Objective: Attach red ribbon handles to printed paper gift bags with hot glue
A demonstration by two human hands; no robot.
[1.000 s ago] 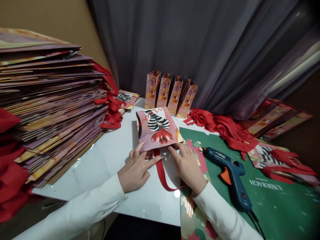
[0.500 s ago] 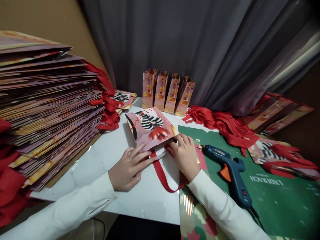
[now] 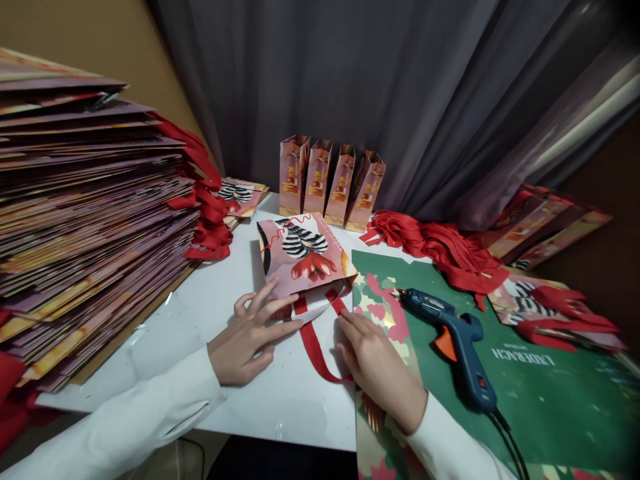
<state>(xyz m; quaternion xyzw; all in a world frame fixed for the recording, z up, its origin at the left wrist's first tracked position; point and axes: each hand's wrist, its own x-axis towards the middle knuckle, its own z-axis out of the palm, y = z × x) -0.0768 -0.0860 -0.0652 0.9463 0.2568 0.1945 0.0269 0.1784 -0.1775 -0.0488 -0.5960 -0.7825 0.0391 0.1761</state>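
A pink paper gift bag [image 3: 300,260] printed with a black-and-white striped bow and a red flower lies flat on the white table, its mouth toward me. My left hand [image 3: 247,337] rests at the bag's near left edge, fingers spread, fingertips on the bag and its opening. A red ribbon [image 3: 317,353] loops out of the mouth toward me. Over its right-hand strand my right hand [image 3: 375,363] lies with fingers stretched out, thumb apart, fingertips touching the ribbon. Part of the loop is hidden behind that hand.
A tall stack of flat bags [image 3: 95,240] fills the left. Several upright bags [image 3: 317,180] stand at the back. Red ribbons [image 3: 430,243] lie in a heap on the right. A blue glue gun [image 3: 460,333] sits on a green sheet [image 3: 530,407], its cord trailing toward me.
My right hand has drawn back from the bag's mouth toward me, exposing the ribbon strand beneath its fingertips. My left hand stays at the near left edge. The view has shifted slightly.
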